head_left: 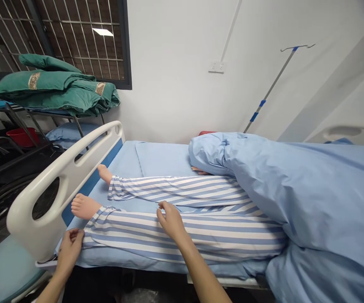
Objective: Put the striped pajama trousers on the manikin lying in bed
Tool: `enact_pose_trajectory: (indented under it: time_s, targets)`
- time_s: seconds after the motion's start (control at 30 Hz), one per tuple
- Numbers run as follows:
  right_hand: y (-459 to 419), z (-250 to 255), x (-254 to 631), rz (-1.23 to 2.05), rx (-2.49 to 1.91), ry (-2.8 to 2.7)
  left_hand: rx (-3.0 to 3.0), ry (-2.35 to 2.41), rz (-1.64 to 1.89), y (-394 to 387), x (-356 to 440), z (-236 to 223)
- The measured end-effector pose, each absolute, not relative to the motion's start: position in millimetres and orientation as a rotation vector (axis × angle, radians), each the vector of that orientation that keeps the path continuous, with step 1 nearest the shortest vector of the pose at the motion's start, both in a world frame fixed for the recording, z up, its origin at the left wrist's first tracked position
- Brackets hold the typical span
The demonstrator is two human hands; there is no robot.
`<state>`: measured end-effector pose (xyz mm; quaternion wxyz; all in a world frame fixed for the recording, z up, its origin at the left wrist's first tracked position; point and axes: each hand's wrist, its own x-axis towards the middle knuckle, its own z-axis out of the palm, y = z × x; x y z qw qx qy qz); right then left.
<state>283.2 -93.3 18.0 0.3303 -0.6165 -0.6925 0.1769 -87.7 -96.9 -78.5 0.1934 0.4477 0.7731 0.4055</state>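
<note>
The striped trousers (210, 225) are laid lengthwise along the bed (166, 153). The near cuff (94, 227) is placed just right of the left hand (70, 248), whose grip cannot be told; the right hand (171, 219) is held relaxed, nothing grasped, over the near trouser leg (134, 227).

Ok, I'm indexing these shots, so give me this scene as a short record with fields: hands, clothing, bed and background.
left hand: at the near cuff of the striped trousers; grip unclear
right hand: above or on the near trouser leg, fingers bent, nothing visibly held
feet: both bare; near foot beside the footboard
bed: blue sheet
quilt: blue, bunched over the upper legs
background: green bundle, hooked pole
</note>
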Motion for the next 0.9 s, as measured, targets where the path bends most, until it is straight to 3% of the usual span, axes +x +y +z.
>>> enact_pose_trajectory:
  time_s: [0.2, 0.37, 0.6, 0.9]
  targets:
    - [-78, -17, 269, 0.265, -1.888, -2.044, 1.914, 1.867, 1.203, -97, -27, -37]
    - [-79, -23, 268, 0.181, -1.921, -2.086, 2.065, 1.656, 1.007, -39, 33, -10]
    - [-79, -23, 264, 0.136, -1.956, -2.058, 2.435, 1.891, 0.011, 44, 69, -28]
    - [-78, -25, 263, 0.095, -1.972, -2.057, 2.481, 1.913, -0.201, 68, 38, -46]
